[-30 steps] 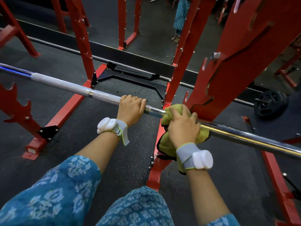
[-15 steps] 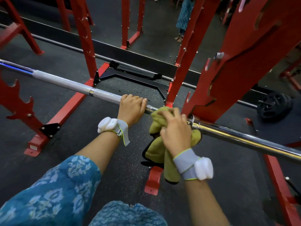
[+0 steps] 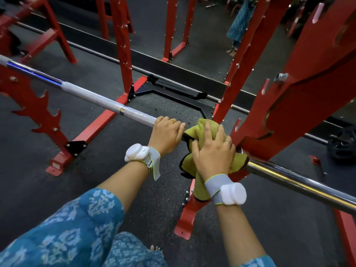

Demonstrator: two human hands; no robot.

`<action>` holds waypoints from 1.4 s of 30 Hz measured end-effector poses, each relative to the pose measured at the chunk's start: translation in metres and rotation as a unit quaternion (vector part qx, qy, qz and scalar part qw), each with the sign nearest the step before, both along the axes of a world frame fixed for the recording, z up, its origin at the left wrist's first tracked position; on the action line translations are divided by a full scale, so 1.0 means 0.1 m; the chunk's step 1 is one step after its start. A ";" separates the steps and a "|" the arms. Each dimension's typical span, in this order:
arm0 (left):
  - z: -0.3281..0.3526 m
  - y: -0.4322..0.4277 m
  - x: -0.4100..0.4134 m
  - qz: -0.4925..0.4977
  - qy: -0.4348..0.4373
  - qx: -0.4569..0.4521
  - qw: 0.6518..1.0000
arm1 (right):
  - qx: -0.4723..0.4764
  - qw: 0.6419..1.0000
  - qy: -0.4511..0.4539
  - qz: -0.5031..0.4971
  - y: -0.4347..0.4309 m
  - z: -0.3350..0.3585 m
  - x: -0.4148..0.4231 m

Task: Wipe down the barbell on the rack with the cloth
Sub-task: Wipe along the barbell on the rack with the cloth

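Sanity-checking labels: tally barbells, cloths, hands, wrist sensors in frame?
Long steel barbell: 1
Yellow-green cloth: 1
Bare hands: 2, left hand, right hand
White round wrist sensors: 2
Total: 6

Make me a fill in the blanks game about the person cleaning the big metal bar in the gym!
1. The rack holding the barbell is painted ____.
2. The right hand presses a green ____ around the barbell.
3. The left hand, gripping the bare barbell, wears a gold ____ on one finger.
4. Each wrist carries a ____ plastic device.

Missing words: red; cloth; ring; white.
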State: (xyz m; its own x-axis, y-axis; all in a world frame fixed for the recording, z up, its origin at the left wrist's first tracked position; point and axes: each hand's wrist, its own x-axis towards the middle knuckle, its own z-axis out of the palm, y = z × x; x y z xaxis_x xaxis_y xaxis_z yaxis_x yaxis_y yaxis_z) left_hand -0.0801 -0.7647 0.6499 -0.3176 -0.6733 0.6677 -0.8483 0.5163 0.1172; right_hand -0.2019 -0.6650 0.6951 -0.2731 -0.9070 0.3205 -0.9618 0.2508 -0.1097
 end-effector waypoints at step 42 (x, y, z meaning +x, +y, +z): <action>0.07 -0.73 1.16 0.124 -0.006 0.018 0.992 | -0.112 0.990 -0.002 0.082 -0.63 0.03 0.89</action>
State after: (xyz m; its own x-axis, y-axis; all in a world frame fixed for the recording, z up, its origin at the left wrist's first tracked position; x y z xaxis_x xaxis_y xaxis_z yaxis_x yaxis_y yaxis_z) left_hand 0.0363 -0.8378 0.6567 -0.1473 -0.7546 0.6394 -0.9503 0.2872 0.1200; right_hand -0.1130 -0.7280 0.6977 -0.1307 -0.8450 0.5185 -0.9869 0.0608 -0.1497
